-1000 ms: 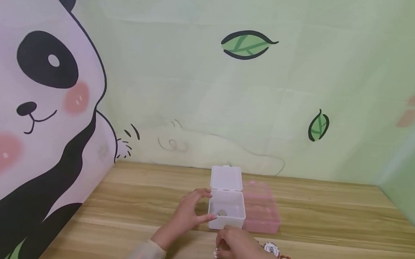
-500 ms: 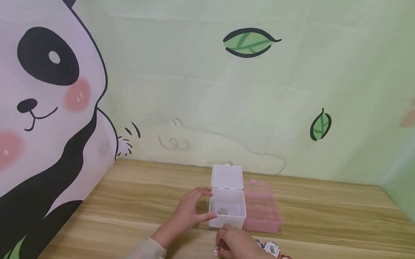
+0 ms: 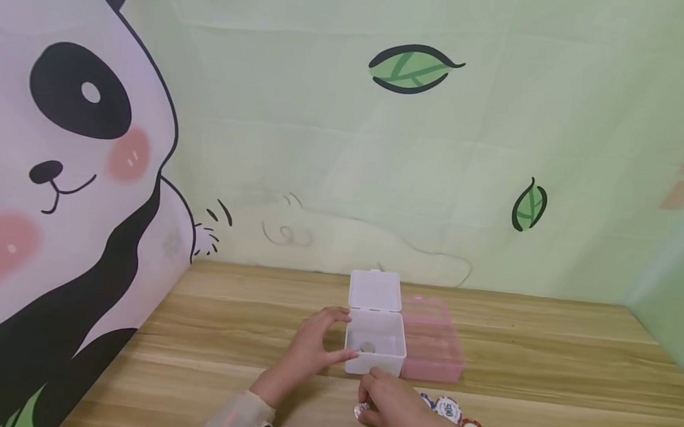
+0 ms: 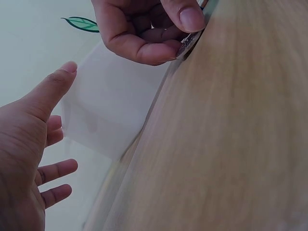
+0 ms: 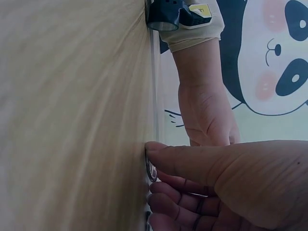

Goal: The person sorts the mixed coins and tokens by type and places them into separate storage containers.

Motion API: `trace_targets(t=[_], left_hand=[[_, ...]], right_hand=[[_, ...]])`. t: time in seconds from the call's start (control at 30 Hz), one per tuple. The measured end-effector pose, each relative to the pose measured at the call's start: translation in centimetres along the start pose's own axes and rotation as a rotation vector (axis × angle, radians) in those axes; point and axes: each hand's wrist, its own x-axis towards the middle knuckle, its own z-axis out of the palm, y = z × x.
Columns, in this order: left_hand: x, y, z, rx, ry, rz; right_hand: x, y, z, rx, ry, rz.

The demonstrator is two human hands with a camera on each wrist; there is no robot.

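A white lidded box (image 3: 374, 363) stands on the wooden table with its lid (image 3: 375, 290) raised at the back. Inside it lies a round silvery coin (image 3: 367, 347). My left hand (image 3: 313, 346) is at the box's left side, thumb at the front left corner and fingertips near the back, fingers spread. In front of the box, my right hand (image 3: 394, 404) pinches a shiny silver coin (image 3: 361, 409) between thumb and index finger. The left wrist view shows that coin (image 4: 188, 45) tilted at the tabletop; in the right wrist view the thumb partly covers it.
A translucent pink box (image 3: 433, 348) sits against the white box's right side. Several poker chips (image 3: 448, 410) lie right of my right hand, partly hidden by it. A panda-printed cloth (image 3: 316, 143) hangs behind the table.
The coin in my right hand has turned so that more of its face shows. My left hand has stayed at the box. The whole head view has shifted slightly.
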Motion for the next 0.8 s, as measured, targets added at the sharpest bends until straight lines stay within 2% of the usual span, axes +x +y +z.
trace_targets(t=[0.2, 0.8], left_hand=[[0.02, 0.15, -0.11, -0.003, -0.008, -0.008], [0.07, 0.12, -0.14, -0.009, -0.004, -0.007]], right_hand=[[-0.11, -0.03, -0.02, 0.0, 0.005, 0.002], [0.0, -0.25, -0.38, 0.156, -0.032, 0.033]])
